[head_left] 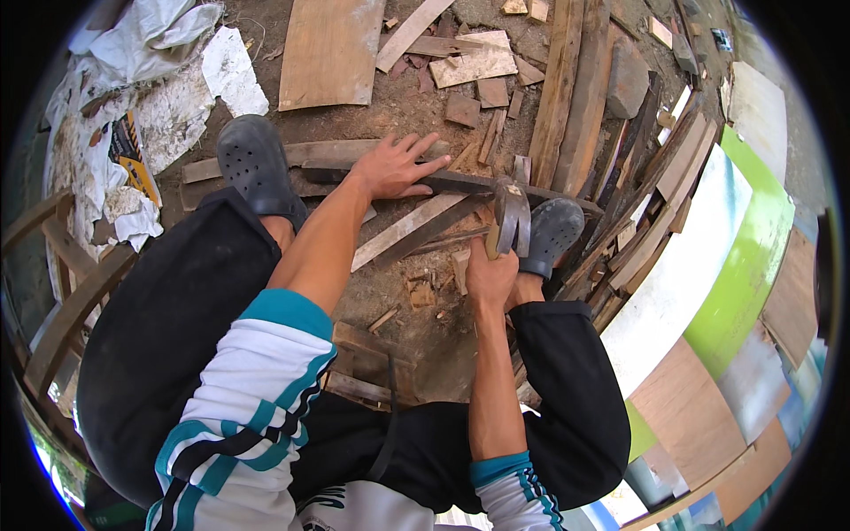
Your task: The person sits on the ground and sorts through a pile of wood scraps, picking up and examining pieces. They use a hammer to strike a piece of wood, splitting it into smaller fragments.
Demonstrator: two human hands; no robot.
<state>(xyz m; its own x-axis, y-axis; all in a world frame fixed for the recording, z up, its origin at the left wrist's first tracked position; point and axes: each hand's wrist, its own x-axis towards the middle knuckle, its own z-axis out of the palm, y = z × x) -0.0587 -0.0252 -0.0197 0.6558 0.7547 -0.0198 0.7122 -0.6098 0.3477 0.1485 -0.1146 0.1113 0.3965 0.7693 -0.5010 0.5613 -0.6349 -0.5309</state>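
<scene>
My right hand (491, 273) is closed round the handle of a claw hammer (512, 212). The hammer's metal head is up beside my right shoe, over a long dark wooden strip (469, 184) that lies crosswise between my feet. My left hand (398, 166) rests on that strip with its fingers spread flat, some reaching past its edge. Just beyond the left hand, a weathered plank (310, 154) runs roughly alongside the strip. Nearer to me, a pale board (403, 232) lies slanted beneath. Whether the hammer touches the strip I cannot tell.
Dark clogs (255, 164) are on my feet at either side. Long beams (567, 88) and stacked planks (660, 212) lie to the right, with white and green panels (735, 265) beyond. A plywood sheet (329, 53), wood scraps (478, 64) and crumpled sacks (150, 53) lie farther off.
</scene>
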